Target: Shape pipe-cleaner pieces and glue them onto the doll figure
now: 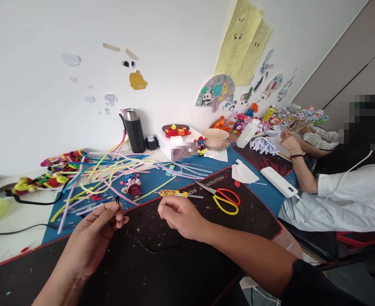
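Between the thumb and forefinger of my left hand is a small black piece, too small to name surely. My right hand is closed, its fingertips pressed together over the dark mat; whatever they hold does not show. Just behind it lies a yellow glue gun with a clear stick at its back end, partly hidden by the hand. Scissors with red and yellow handles lie open to the right. A small figure made of fuzzy stems sits beyond my left hand.
Many coloured fuzzy stems sprawl at the left. Behind them stands a black thermos. A beige bowl is at the back. At right, a co-worker's hands are near paper strips and a white power bank.
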Tool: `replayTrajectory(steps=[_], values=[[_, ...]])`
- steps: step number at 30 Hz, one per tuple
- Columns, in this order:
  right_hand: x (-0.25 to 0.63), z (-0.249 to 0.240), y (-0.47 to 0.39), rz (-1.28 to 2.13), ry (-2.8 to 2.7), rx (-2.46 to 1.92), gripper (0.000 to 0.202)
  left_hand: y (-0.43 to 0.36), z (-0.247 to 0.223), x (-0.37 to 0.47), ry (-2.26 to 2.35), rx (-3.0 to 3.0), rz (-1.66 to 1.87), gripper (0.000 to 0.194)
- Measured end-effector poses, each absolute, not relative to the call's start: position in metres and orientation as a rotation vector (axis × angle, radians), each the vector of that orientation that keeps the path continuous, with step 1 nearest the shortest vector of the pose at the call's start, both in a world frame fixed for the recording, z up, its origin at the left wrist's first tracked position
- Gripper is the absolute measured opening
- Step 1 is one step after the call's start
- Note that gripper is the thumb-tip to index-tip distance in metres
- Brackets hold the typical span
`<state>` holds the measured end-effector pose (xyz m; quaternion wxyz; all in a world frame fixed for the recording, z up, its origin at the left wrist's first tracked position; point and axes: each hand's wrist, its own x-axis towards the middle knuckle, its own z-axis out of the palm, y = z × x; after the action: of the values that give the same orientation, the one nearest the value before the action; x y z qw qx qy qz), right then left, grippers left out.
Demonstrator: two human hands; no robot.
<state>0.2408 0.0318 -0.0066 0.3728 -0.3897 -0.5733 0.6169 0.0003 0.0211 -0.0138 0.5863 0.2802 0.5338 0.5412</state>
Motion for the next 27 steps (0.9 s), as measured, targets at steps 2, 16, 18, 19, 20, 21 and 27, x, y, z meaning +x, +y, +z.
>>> replayTrajectory(steps=[2, 16, 18, 19, 20, 21, 27], values=[[0.247, -0.007, 0.029, 1.547, -1.481, -1.021, 0.030, 0.021, -0.014, 0.000, 1.245, 0.659, 1.263, 0.051], [0.315, -0.018, 0.025, 1.243, -1.768, -1.474, 0.055, 0.018, -0.006, 0.006, 1.240, 0.635, 1.238, 0.054], [0.316, -0.020, 0.025, 1.067, -1.865, -1.560, 0.046, 0.018, -0.004, 0.007, 1.248, 0.640, 1.237, 0.054], [0.314, -0.021, 0.025, 1.005, -1.900, -1.598, 0.043, 0.018, -0.003, 0.007, 1.250, 0.643, 1.239, 0.054], [0.312, -0.023, 0.025, 0.961, -1.928, -1.633, 0.042, 0.017, -0.002, 0.007, 1.252, 0.645, 1.239, 0.054], [0.309, -0.025, 0.026, 0.928, -1.950, -1.663, 0.042, 0.017, -0.002, 0.007, 1.255, 0.647, 1.240, 0.054], [0.289, -0.029, 0.031, 0.814, -2.064, -1.777, 0.044, 0.017, -0.001, 0.008, 1.260, 0.643, 1.239, 0.057]])
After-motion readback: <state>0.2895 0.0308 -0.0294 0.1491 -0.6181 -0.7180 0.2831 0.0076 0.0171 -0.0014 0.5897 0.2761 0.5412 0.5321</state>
